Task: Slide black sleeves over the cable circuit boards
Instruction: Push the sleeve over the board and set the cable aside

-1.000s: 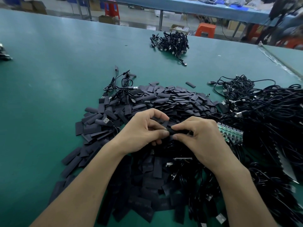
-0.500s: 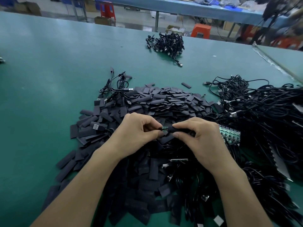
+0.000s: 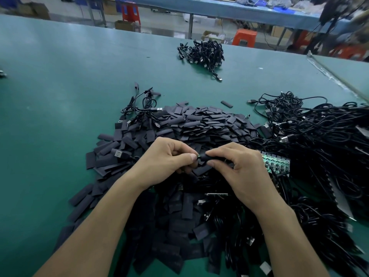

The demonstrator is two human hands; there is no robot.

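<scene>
Over a heap of flat black sleeves (image 3: 199,124), my right hand (image 3: 241,170) pinches one black sleeve (image 3: 206,157) between thumb and fingers. My left hand (image 3: 165,162) pinches the small green end of a circuit board (image 3: 198,156) that pokes out of the sleeve's left end. The rest of the board is hidden inside the sleeve and behind my fingers. A strip of bare green circuit boards (image 3: 276,163) lies just right of my right hand, half under cables.
A big tangle of black USB cables (image 3: 319,140) covers the right side of the green table (image 3: 50,96). A small bundle of cables (image 3: 201,53) lies at the far middle, a few loose cables (image 3: 141,108) at the heap's left. Orange stools stand beyond.
The sleeve has come further left over the board; only a small green tip still shows. Both hands stay close together in the same spot over the heap.
</scene>
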